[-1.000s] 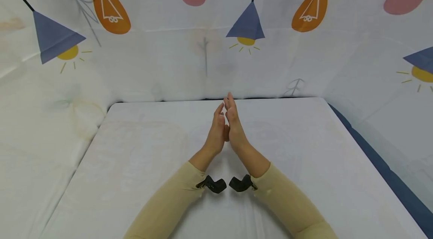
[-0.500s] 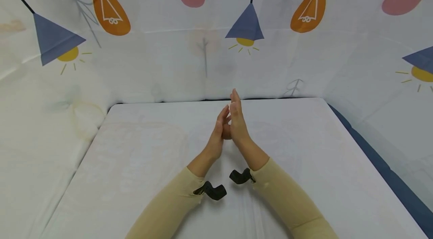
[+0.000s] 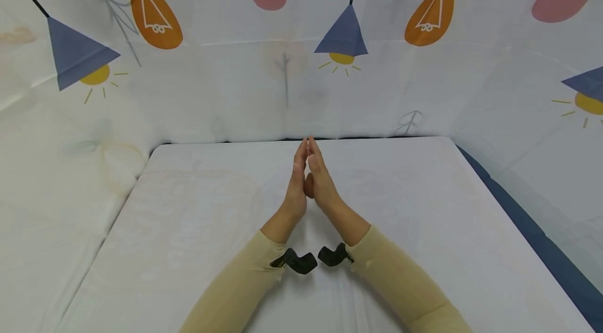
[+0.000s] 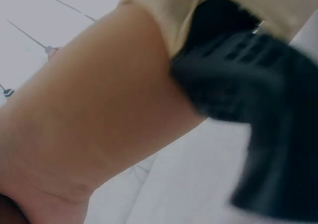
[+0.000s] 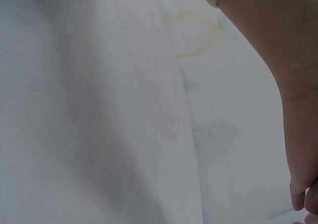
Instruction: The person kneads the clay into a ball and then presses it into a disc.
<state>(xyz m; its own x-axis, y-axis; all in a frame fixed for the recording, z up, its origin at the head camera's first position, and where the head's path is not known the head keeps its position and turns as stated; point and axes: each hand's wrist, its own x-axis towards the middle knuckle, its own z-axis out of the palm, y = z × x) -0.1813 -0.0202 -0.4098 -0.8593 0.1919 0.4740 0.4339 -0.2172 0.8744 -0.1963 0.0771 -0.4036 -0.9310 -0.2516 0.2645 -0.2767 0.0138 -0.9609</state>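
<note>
A small, rounded brown lump (image 3: 309, 187) is pressed between my two palms, in the middle of the head view. My left hand (image 3: 295, 186) lies along its left side with straight fingers pointing away from me. Facing it, my right hand (image 3: 323, 184) mirrors that pose, and the fingertips of both hands meet at the top. In the left wrist view a dark curved edge of the lump (image 4: 10, 213) peeks in at the bottom left corner. Part of the right hand (image 5: 299, 139) fills the right side of the right wrist view. The palms hide most of the lump.
Both hands are above a white-covered table (image 3: 198, 218). Behind it hangs a white cloth (image 3: 226, 87) printed with lamps and bulbs. Black curved mounts (image 3: 301, 263) stick out from both sleeve cuffs, close to each other.
The hands slid against each other: half a second ago the right reached farther forward than the left; now they are level again and slightly further left. The lump stays between them.
</note>
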